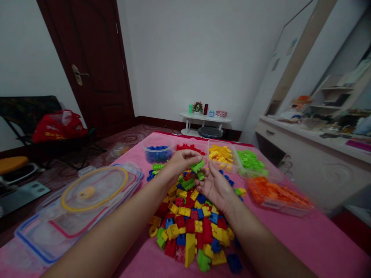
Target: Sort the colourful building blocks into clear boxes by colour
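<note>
My left hand (pixel 182 164) is closed on a green building brick (pixel 198 166) above the far part of a mixed pile of building bricks (pixel 185 211). Close beside it, my right hand (pixel 216 183) is palm-inward with curled fingers around another small green brick (pixel 200 176). Below both hands, one more green brick (pixel 188 184) shows at the top of the pile. The pile mixes red, yellow, blue, green and orange pieces on a pink cloth (pixel 290 231).
Beyond the pile stand a round tub of blue bricks (pixel 158 154) and boxes of red bricks (pixel 189 148), yellow bricks (pixel 220 154) and green bricks (pixel 251 162). An orange-brick box (pixel 278 195) sits to the right. Stacked clear lids (pixel 87 200) lie at the left.
</note>
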The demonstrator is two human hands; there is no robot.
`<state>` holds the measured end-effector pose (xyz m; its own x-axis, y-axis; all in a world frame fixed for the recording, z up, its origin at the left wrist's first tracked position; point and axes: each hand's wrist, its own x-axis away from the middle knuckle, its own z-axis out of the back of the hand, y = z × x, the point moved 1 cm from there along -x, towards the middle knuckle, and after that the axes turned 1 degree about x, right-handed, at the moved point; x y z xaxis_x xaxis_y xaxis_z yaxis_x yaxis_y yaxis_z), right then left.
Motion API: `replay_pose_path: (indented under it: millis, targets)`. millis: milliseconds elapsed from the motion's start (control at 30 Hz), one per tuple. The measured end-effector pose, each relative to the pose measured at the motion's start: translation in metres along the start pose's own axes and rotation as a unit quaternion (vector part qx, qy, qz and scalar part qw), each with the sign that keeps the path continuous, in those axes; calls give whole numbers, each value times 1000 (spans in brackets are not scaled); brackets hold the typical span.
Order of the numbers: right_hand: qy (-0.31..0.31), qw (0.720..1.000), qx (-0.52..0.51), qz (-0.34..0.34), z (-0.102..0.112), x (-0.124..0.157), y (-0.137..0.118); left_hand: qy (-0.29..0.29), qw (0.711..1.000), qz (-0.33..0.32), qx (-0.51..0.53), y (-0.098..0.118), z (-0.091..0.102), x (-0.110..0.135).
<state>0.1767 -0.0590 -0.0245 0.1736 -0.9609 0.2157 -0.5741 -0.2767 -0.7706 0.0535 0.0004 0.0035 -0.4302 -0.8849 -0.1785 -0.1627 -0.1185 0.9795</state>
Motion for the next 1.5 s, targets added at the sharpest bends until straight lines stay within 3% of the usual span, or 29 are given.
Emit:
replay_pose_path:
  millis: [167,367,500,567,600,700,767,900,1000,1033,1100,1167,1233,1300,1367,1500]
  targets:
    - [-14,997,-77,-12,-9,6,-3,-24,983,-94,-154,1,-23,11]
    - [28,996,-63,49,5,6,-27,-9,971,-161,-176,-9,-16,5]
    - [181,966,-20,183,44,5,-82,21,978,-128,-163,-14,-4,-4]
    - [336,917,48,208,66,2,-113,24,981,-120,-148,-15,-1,-7]
    - [372,901,64,212,76,-1,-127,26,982,-120,-144,-15,1,-8]
    - [434,870,108,207,97,-8,-156,35,981,-116,-154,-16,5,-11]
    - [451,856,148,205,102,-10,-162,27,977,-109,-179,-18,6,-12]
    - [420,846,236,227,90,-10,-144,-27,961,-85,-262,-26,9,-12]
    - [273,861,385,191,72,-13,-110,-86,947,-46,-305,-27,12,-10]
    - [207,846,464,161,67,-14,-97,-109,940,-36,-320,-25,14,-9]
    - [117,772,612,123,59,-17,-70,-153,918,-34,-365,-20,17,-6]
    - [102,688,707,130,57,-21,-50,-184,891,-40,-413,-15,20,-2]
    - [100,641,746,147,57,-23,-38,-196,873,-44,-445,-12,22,2]
    - [69,641,751,143,57,-22,-34,-194,865,-40,-461,-12,23,3]
    - [45,657,742,123,57,-18,-38,-185,860,-41,-473,-13,24,4]
    - [73,654,743,126,51,-2,-55,-105,857,-72,-499,-14,24,3]
